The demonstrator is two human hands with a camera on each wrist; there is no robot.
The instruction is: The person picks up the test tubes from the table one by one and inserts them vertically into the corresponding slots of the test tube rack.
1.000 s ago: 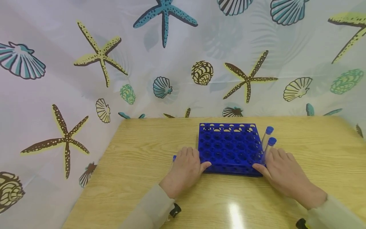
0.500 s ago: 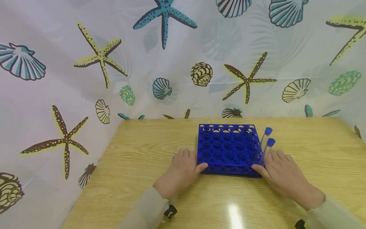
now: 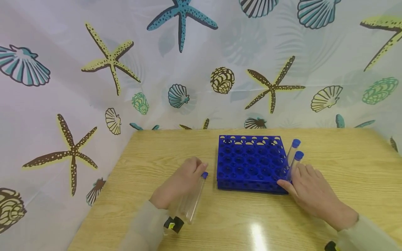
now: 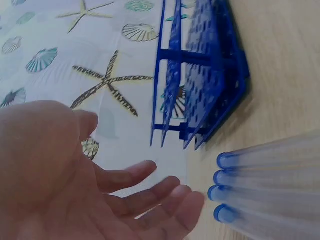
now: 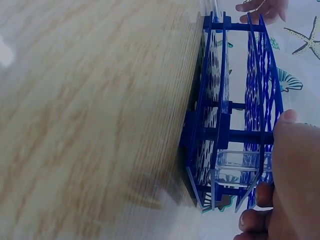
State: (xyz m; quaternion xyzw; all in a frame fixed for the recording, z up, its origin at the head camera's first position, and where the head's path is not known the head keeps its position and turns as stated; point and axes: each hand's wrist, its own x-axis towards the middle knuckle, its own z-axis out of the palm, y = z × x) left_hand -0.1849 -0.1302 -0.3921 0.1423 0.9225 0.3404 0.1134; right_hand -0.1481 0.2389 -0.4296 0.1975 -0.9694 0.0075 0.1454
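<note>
A blue test tube rack (image 3: 251, 160) stands on the table, with two blue-capped test tubes (image 3: 295, 161) upright in its right end. My right hand (image 3: 314, 191) grips that end, thumb at the front corner and fingers along the side. Left of the rack, my left hand (image 3: 179, 181) is over several clear test tubes (image 3: 195, 202) that lie on the table and partly hides them. In the left wrist view their blue caps (image 4: 227, 161) are in a row just beyond the fingertips. Those fingers are loosely bent and hold nothing.
Behind the wooden table (image 3: 150, 150) hangs a white cloth (image 3: 201, 69) printed with starfish and shells, which also runs along the left side. A bright reflection shows on the tabletop in front of the rack.
My left hand has let go of the rack's left end and moved left over the lying test tubes, which now show beneath it. My right hand has stayed at the rack.
</note>
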